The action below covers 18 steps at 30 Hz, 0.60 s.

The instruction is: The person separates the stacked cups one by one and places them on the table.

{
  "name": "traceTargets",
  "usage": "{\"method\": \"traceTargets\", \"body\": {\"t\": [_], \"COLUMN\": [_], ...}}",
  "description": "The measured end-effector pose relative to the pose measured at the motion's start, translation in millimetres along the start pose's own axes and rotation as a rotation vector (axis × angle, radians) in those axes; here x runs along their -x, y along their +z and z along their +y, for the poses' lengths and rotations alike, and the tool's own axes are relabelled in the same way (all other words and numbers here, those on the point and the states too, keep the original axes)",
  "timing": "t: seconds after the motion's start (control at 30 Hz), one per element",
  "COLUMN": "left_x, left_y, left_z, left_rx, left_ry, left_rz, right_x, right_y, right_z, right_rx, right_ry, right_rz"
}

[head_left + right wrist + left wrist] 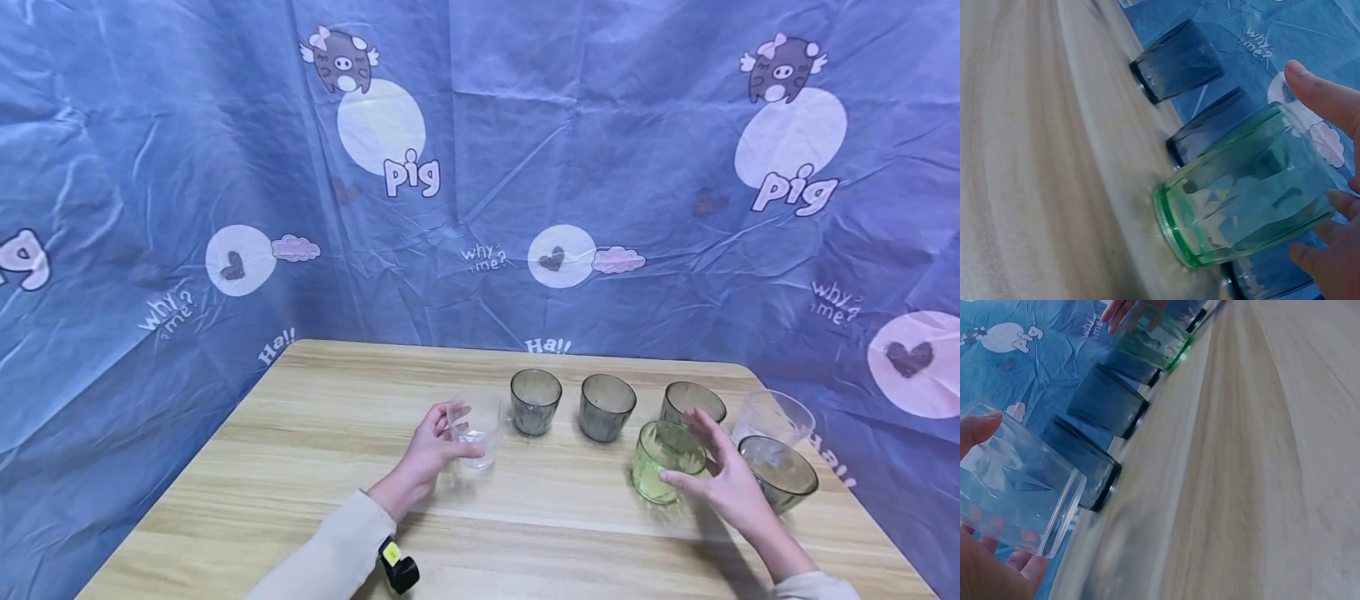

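My left hand (429, 446) holds a clear plastic-looking cup (486, 417) at the left end of the row, thumb on the near side and fingers behind. In the left wrist view the clear cup's base (1065, 515) seems slightly off the tabletop. A green faceted glass (660, 467) stands upright on the table at the right. Around it my right hand (723, 483) is spread, fingers past its far rim and thumb by its near side. The right wrist view shows the thumb (1319, 90) apart from the green glass (1254, 187); whether the other fingers touch it I cannot tell.
Three smoky grey glasses, the left one (536, 404), the middle one (606, 408) and the right one (686, 402), line the back of the wooden table (315, 467). Farther right stand another clear cup (776, 417) and a wider grey glass (780, 479). A blue printed curtain (487, 200) hangs behind.
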<state>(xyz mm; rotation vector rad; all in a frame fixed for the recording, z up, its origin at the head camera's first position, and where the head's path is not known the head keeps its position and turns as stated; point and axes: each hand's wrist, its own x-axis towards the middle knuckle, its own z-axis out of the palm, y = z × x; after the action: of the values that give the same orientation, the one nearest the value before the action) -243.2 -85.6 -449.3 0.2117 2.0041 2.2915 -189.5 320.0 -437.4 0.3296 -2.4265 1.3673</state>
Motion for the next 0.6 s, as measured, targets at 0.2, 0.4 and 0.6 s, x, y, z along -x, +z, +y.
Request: {"method": "traceTargets", "body": {"t": [0.2,0.4,0.6], "left_x": [-2.5,-4.0,-6.0], "left_y": [10.3,24.5,42.8], "left_z": [5.8,9.1,9.6], "left_rx": [0.007,0.03,0.06], "left_ry": [-0.016,-0.011,-0.001], "left_rz": [-0.024,-0.054,-0.075], "right_x": [-0.1,-0.3,-0.7], "right_y": [-7.1,-13.5,-20.6], "right_z": [-8.6,-17.7,-27.1], "right_rx": [-0.03,-0.035,-0.045], "right_ry": [-0.024,-0.048,-0.054], "right_rz": [0.014,0.078,0.126]}}
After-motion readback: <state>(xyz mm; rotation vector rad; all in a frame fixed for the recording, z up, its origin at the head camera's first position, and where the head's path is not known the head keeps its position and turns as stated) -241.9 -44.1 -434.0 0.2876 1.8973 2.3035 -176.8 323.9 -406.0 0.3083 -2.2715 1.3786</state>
